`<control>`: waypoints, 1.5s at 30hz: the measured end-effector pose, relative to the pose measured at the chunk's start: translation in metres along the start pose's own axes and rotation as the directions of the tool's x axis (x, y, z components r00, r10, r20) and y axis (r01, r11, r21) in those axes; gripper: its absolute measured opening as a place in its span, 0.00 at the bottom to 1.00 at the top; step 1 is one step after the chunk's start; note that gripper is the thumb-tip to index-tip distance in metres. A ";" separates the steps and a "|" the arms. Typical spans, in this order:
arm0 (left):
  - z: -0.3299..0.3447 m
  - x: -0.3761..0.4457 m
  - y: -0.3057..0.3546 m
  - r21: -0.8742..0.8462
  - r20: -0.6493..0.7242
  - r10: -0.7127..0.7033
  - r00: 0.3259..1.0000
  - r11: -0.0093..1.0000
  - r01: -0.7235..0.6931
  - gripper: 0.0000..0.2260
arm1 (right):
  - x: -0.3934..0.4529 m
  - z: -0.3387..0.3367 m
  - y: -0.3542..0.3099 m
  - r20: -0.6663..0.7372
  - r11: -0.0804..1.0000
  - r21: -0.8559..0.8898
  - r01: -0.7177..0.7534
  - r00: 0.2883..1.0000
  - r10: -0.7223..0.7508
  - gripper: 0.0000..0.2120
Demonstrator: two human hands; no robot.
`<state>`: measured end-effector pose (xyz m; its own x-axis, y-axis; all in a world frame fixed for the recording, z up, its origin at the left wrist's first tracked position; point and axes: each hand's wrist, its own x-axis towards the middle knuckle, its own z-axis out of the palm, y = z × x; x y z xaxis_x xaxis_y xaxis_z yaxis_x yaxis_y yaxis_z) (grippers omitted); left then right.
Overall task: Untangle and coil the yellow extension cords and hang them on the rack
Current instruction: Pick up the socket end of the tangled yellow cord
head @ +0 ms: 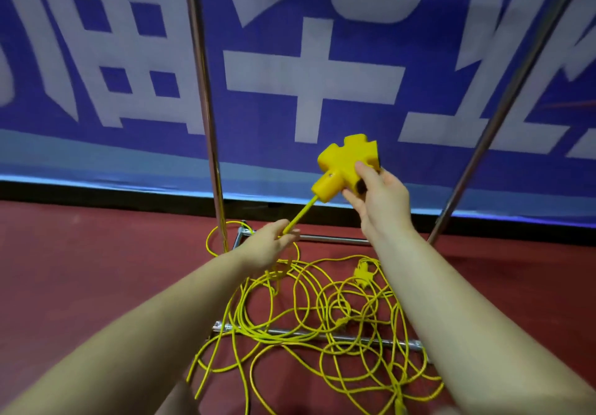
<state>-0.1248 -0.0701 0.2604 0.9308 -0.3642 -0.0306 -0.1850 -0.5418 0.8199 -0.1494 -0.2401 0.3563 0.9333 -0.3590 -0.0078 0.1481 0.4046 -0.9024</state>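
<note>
Holding a yellow socket block (346, 164) up in the head view, the right hand (377, 200) grasps its lower edge, while the left hand (272, 242) pinches the cord (298, 216) just below it. Most of the cords (322, 311) lie in a loose tangle on the red floor, draped over the rack (201, 69) base bars. Nothing hangs on the rack yet; untangling looks barely begun, with coiling and hanging all left.

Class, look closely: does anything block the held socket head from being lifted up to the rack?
Nothing visible blocks it, but its cord trails into the tangled pile draped over the rack's base bar.
</note>
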 end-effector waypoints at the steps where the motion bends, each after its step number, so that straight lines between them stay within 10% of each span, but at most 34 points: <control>1: 0.001 -0.005 0.004 0.004 -0.007 -0.003 1.000 1.000 0.003 0.08 | -0.004 -0.002 -0.004 0.012 1.000 0.000 -0.008 1.000 0.008 0.07; 8: 0.007 -0.034 0.016 0.137 0.091 -0.095 0.991 0.987 0.082 0.12 | -0.008 -0.032 -0.007 0.028 0.986 -0.164 -0.017 0.999 0.022 0.09; 17: -0.015 -0.064 0.012 -0.612 0.076 -0.072 0.994 0.784 0.104 0.05 | -0.002 -0.046 0.063 -0.121 0.876 0.079 -0.476 0.868 0.482 0.24; 22: -0.021 -0.068 0.018 -0.594 0.028 -0.031 0.999 0.803 0.042 0.10 | -0.023 -0.025 0.081 -0.036 0.812 0.001 -0.583 0.812 0.583 0.35; 28: 0.004 -0.047 0.002 -0.712 -0.126 -0.243 0.962 0.698 0.083 0.12 | -0.059 -0.023 0.090 0.094 0.820 -0.468 -0.329 0.904 0.416 0.17; 35: 0.028 -0.030 -0.005 -0.860 -0.117 -0.276 0.954 0.509 0.042 0.12 | -0.063 -0.039 0.112 0.198 0.842 -0.537 0.049 0.978 0.069 0.03; 38: 0.032 -0.022 -0.012 -0.733 -0.065 -0.240 0.969 0.670 0.117 0.10 | -0.044 -0.052 0.110 0.228 0.697 -0.674 0.245 0.966 -0.119 0.04; 41: 0.030 -0.017 -0.023 -0.255 -0.238 -0.192 0.952 0.958 0.130 0.06 | -0.028 -0.065 0.102 0.237 0.583 -0.745 0.324 0.946 -0.222 0.06; 45: 0.036 -0.013 -0.030 0.100 -0.319 0.093 0.943 0.993 -0.064 0.14 | -0.020 -0.073 0.095 0.271 0.526 -0.772 0.357 0.933 -0.236 0.06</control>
<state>-0.1426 -0.0767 0.2160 0.9612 -0.1519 0.2303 -0.2751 -0.5903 0.7589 -0.1780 -0.2561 0.2393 0.9246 -0.2029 0.3225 0.1585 -0.5648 -0.8099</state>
